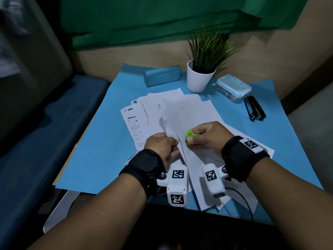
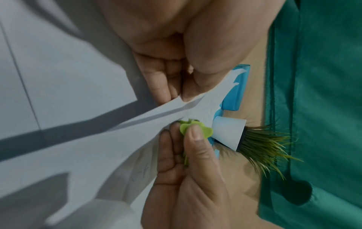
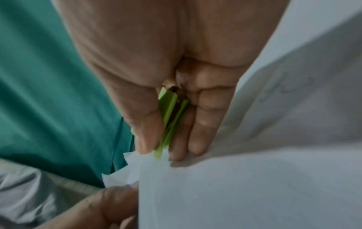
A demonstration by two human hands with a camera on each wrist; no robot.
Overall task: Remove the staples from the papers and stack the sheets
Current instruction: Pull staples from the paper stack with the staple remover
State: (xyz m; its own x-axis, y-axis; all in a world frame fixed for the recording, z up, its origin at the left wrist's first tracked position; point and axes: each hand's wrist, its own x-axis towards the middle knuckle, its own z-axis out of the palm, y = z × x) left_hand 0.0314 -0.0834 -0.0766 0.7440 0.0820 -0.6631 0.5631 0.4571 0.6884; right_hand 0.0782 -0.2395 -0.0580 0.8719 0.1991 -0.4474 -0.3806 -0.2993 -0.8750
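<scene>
- Green staple remover (image 1: 189,137), pinched in the right hand (image 1: 207,138), bites the sheet edge just right of the left hand (image 1: 162,147).
- The left hand pinches that raised sheet (image 1: 173,123), its long axis running far-to-near.

Blue mat (image 1: 93,159) covers the tabletop. At its far edge: blue case (image 1: 162,75) lying flat, white pot w/ green plant (image 1: 200,76) just right of it, then a pale-blue box (image 1: 233,88). Black stapler (image 1: 254,110) near the box, twd the right edge. Green cloth (image 1: 153,20) hangs behind.
</scene>
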